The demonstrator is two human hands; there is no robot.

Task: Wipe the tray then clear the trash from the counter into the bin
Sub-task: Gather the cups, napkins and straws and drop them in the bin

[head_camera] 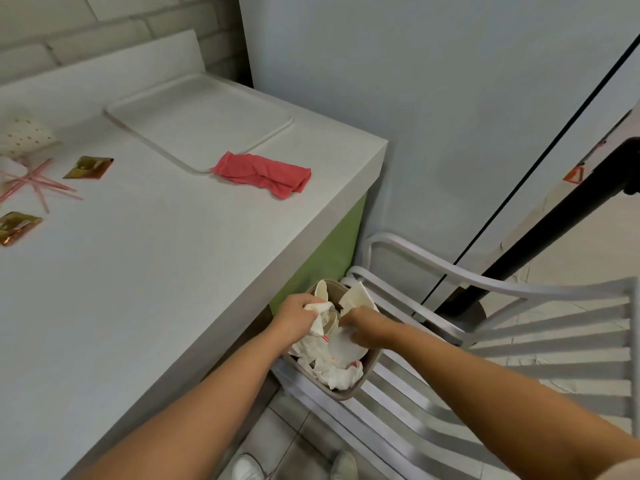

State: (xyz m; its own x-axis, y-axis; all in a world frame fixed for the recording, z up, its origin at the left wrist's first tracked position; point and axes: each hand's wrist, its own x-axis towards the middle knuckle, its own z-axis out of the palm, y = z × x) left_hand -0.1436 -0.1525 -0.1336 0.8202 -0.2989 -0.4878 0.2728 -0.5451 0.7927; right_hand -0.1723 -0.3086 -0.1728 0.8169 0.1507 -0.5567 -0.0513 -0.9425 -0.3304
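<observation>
- White bench [173, 254]: sauce packets [88, 168], straws [34, 183] far left.
- Binning step: left grip [294, 313] clamps napkin [317, 308], right grip [360, 327] clamps paper plate [343, 344], over bin [346, 396].
- Next, likely: release, fetch those.

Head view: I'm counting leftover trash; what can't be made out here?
- Bin inside, head view: covered by paper trash, left hand gripping a napkin, and right hand.
- Right hand's grip: fingers buried in trash.
- Straws, lower packet: cut off by left edge.
- Upper packet print: too small, blurred.
</observation>
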